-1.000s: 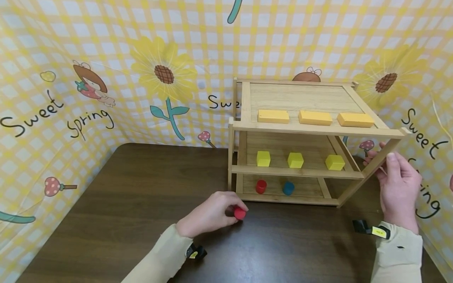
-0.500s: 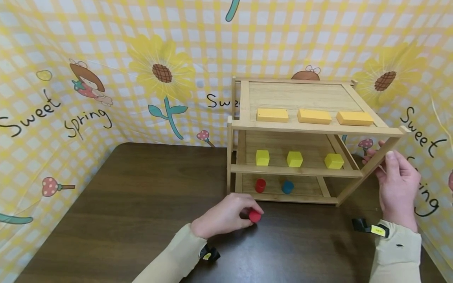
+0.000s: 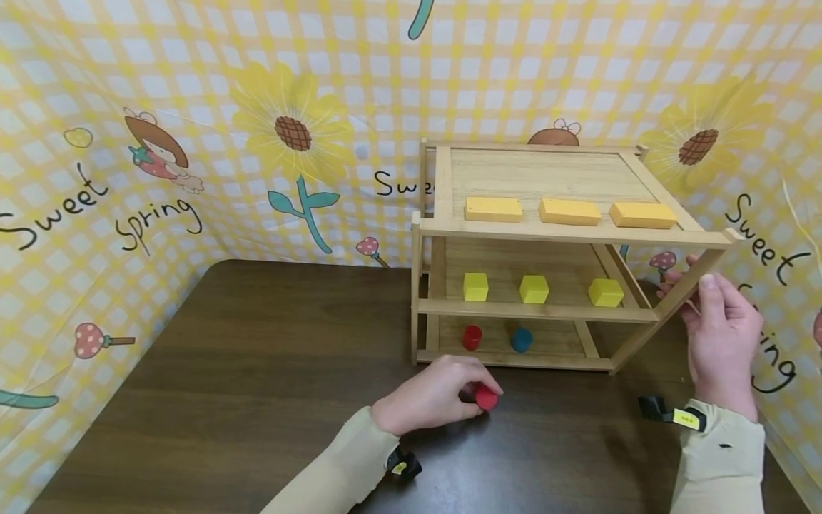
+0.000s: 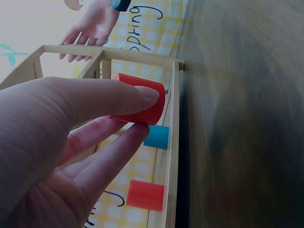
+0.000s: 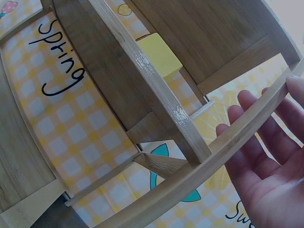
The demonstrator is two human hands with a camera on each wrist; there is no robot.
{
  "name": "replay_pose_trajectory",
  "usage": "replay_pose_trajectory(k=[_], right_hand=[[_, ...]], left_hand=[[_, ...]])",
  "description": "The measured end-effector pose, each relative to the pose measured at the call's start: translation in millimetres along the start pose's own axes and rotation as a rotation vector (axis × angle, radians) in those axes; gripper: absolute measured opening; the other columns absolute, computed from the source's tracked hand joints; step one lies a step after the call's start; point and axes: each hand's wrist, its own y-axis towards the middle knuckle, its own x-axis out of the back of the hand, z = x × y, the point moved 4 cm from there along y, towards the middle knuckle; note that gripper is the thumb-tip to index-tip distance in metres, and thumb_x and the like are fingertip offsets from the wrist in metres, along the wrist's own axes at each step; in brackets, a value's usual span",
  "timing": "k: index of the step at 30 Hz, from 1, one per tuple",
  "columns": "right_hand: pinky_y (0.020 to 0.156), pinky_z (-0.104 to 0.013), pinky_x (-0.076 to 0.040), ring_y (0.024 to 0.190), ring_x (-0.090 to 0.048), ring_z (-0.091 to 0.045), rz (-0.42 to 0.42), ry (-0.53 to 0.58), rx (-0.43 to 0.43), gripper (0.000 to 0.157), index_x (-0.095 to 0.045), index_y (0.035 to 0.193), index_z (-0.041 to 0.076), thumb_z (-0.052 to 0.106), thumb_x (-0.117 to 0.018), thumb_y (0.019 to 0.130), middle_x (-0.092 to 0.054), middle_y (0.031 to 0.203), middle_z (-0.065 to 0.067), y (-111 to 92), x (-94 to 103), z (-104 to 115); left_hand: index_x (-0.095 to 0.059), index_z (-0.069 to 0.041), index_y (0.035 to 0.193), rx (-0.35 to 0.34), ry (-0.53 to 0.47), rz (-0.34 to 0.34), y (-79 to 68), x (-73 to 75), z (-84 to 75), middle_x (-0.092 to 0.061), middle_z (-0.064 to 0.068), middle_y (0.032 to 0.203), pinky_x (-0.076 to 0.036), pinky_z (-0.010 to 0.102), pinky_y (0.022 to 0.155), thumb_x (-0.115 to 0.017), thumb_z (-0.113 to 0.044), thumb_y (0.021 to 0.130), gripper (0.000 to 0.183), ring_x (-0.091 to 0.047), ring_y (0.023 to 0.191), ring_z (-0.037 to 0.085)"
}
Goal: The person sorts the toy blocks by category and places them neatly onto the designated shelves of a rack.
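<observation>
My left hand [image 3: 437, 396] pinches a red cylinder block [image 3: 486, 397] between thumb and fingers, in front of a three-tier wooden shelf rack [image 3: 539, 310]. The left wrist view shows the thumb lying across this block [image 4: 142, 112], with fingertips under it. On the bottom shelf stand another red cylinder [image 3: 472, 338] and a blue cylinder [image 3: 521, 340], side by side. At the rack's right front post, my right hand [image 3: 726, 328] holds on, thumb in front and fingers behind; the right wrist view shows the fingers [image 5: 266, 142] behind the slanted post [image 5: 228, 152].
Three yellow cubes [image 3: 534, 289] sit in a row on the middle shelf. Along the top shelf's front lie three orange-yellow rectangular blocks [image 3: 570, 212]. The rack stands on a dark wooden table [image 3: 257, 371], with a yellow checked cloth [image 3: 359, 86] behind and at the sides.
My left hand has moved right with the red cylinder, along the front of the rack. The right hand stays at the post, and the blocks on the shelves have not moved.
</observation>
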Motion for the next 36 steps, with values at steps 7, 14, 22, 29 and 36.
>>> replay_pose_trajectory(k=[7,14,22,29,36], right_hand=[[0.084,-0.028,-0.057,0.100,-0.067,-0.030,0.010,0.013,0.016,0.041,-0.060,0.129,-0.016,0.015,-0.064,0.102,-0.070,0.104,-0.024,-0.2,-0.1,-0.5],[0.083,-0.029,-0.058,0.095,-0.068,-0.029,0.016,0.012,0.028,0.042,-0.060,0.128,-0.017,0.015,-0.065,0.101,-0.071,0.101,-0.022,0.0,-0.5,-0.2],[0.082,-0.029,-0.058,0.098,-0.068,-0.030,0.018,0.011,0.031,0.041,-0.060,0.129,-0.017,0.014,-0.064,0.102,-0.071,0.102,-0.023,-0.4,-1.1,-0.1],[0.083,-0.028,-0.058,0.100,-0.067,-0.030,0.019,0.009,0.026,0.041,-0.060,0.129,-0.016,0.015,-0.064,0.102,-0.070,0.103,-0.024,-0.3,-0.3,0.6],[0.083,-0.028,-0.057,0.100,-0.067,-0.029,0.020,0.008,0.028,0.042,-0.060,0.129,-0.016,0.016,-0.065,0.101,-0.070,0.105,-0.024,0.0,0.6,-0.5]], left_hand=[[-0.076,-0.009,0.112,-0.018,-0.032,0.010,9.3,-7.2,-4.7,-0.065,-0.011,0.102,-0.051,0.013,0.081,-0.081,-0.002,0.086,0.027,-0.058,0.088,-0.008],[-0.076,-0.011,0.113,-0.029,0.008,0.020,18.2,-15.0,-7.9,-0.067,-0.010,0.108,-0.047,0.010,0.083,-0.080,-0.004,0.087,0.027,-0.056,0.095,-0.006],[-0.076,-0.011,0.114,-0.038,0.008,0.026,31.0,-25.5,-10.6,-0.067,-0.009,0.109,-0.045,0.007,0.083,-0.080,-0.006,0.088,0.027,-0.056,0.093,-0.007],[-0.075,-0.009,0.115,-0.037,-0.039,0.028,46.1,-33.0,-11.5,-0.067,-0.007,0.107,-0.046,0.007,0.082,-0.080,-0.004,0.088,0.028,-0.057,0.091,-0.009],[-0.075,-0.007,0.116,-0.014,-0.082,0.020,64.3,-35.8,-9.9,-0.066,-0.004,0.108,-0.047,0.007,0.079,-0.081,-0.001,0.086,0.031,-0.060,0.090,-0.008]])
